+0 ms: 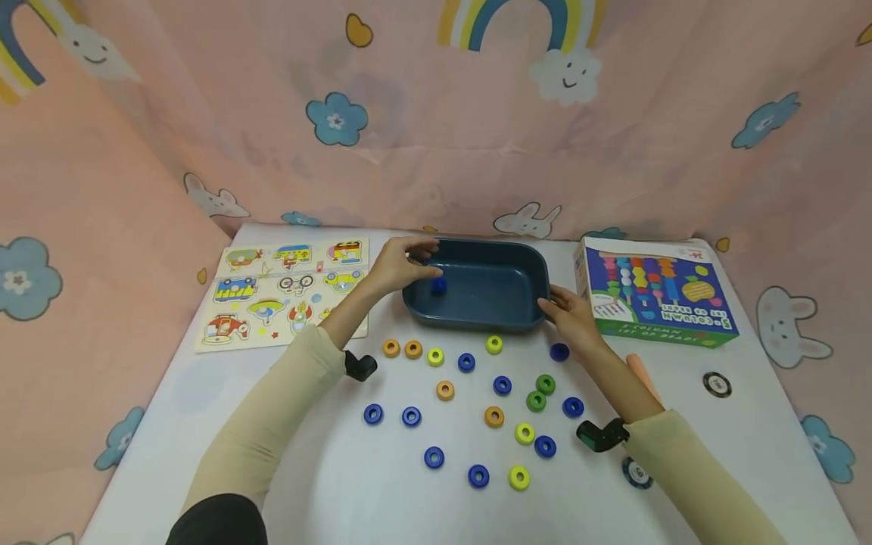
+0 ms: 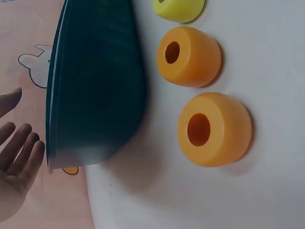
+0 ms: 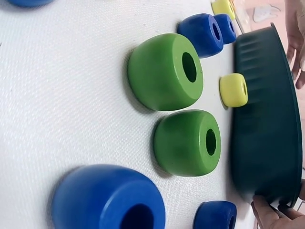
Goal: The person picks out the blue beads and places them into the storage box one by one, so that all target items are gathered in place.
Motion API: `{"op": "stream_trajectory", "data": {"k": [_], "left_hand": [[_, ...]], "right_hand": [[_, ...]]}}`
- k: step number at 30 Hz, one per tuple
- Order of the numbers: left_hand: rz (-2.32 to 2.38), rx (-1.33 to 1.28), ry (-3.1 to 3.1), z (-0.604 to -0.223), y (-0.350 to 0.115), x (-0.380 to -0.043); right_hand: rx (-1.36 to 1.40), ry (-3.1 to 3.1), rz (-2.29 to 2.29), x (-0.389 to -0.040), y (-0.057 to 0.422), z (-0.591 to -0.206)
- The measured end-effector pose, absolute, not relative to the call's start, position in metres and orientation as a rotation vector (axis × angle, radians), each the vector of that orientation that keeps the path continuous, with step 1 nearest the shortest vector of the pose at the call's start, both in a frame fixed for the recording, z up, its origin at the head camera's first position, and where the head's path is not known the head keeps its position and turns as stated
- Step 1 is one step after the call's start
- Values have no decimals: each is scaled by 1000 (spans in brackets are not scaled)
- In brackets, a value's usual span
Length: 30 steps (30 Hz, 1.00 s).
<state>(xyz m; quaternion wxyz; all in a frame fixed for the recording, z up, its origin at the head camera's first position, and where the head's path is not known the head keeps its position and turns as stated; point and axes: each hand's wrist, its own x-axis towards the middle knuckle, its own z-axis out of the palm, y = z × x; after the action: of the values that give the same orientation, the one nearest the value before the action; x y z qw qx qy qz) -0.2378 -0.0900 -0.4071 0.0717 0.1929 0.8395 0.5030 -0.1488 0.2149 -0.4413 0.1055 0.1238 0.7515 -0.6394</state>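
A dark teal tray [image 1: 487, 284] stands at the back middle of the table. My left hand [image 1: 402, 266] hovers over its left end, thumb and fingers apart with nothing between them. Just below those fingertips, inside the tray's outline, is a blue bead [image 1: 439, 286]. In the left wrist view the hand [image 2: 19, 164] shows beside the tray's rim [image 2: 53, 95], fingers spread. My right hand [image 1: 571, 318] holds the tray's right end, its fingers [image 3: 267, 212] against the outer wall in the right wrist view.
Loose beads lie in front of the tray: orange [image 1: 445, 390], yellow [image 1: 524, 433], green [image 1: 536, 400] and blue [image 1: 479, 476]. A picture puzzle board [image 1: 272, 299] lies left, a toy box [image 1: 657, 291] right. Two round chips [image 1: 717, 384] and a peach-coloured stick [image 1: 643, 376] are near the right arm.
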Motion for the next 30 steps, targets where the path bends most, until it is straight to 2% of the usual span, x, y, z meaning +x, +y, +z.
{"op": "stream_trajectory", "data": {"k": [10, 21, 30], "left_hand": [[1612, 642, 2432, -404, -108, -221], [1659, 716, 2289, -380, -149, -127], [1384, 750, 2349, -417, -183, -85]], "right_hand": [[358, 2215, -1880, -148, 215, -442], [339, 2237, -1883, -147, 216, -440], [303, 2222, -1915, -147, 215, -443]]}}
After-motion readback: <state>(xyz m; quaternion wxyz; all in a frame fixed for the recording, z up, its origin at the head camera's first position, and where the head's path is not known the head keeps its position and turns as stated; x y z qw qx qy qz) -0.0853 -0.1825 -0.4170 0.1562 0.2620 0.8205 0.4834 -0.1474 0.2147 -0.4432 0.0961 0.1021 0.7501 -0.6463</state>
